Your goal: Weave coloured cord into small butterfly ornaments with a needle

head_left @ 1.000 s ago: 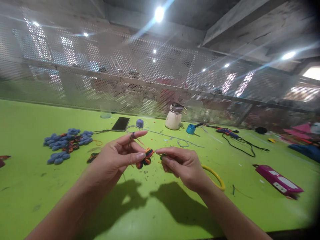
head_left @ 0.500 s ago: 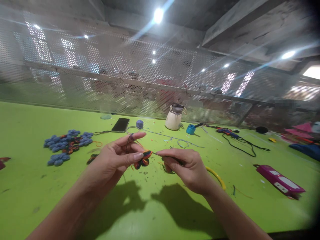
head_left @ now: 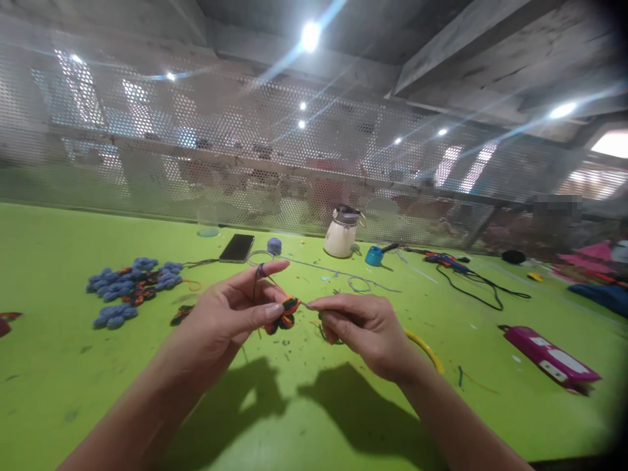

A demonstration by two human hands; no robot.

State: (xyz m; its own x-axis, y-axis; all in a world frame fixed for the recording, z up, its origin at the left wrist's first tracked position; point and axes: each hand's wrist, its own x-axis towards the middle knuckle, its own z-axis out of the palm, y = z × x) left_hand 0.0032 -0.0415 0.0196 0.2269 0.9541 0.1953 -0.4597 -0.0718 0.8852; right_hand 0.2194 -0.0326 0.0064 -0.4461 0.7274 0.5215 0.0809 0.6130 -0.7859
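My left hand [head_left: 230, 314] pinches a small multicoloured crochet flower [head_left: 286, 315] between thumb and fingers. Dark yarn [head_left: 260, 269] loops round its raised index finger and runs down to the flower. My right hand [head_left: 360, 330] is closed round a thin crochet hook [head_left: 306, 305], whose tip meets the flower's upper right edge. Most of the hook's shaft is hidden in the fist. Several blue crochet flowers [head_left: 115, 314] lie left of my hands, with dark multicoloured ones [head_left: 142, 291] among them.
On the green table [head_left: 392, 425] stand a white jar [head_left: 341, 237] and a blue pot [head_left: 374, 256]. A phone [head_left: 237, 248], a purple yarn ball [head_left: 274, 246], a glue gun [head_left: 446, 261] with its cord, a yellow ring [head_left: 426, 348] and a magenta power strip [head_left: 552, 358] lie around.
The hook tip and flower have shifted very slightly, with both hands almost in the same place. The grips are unchanged.
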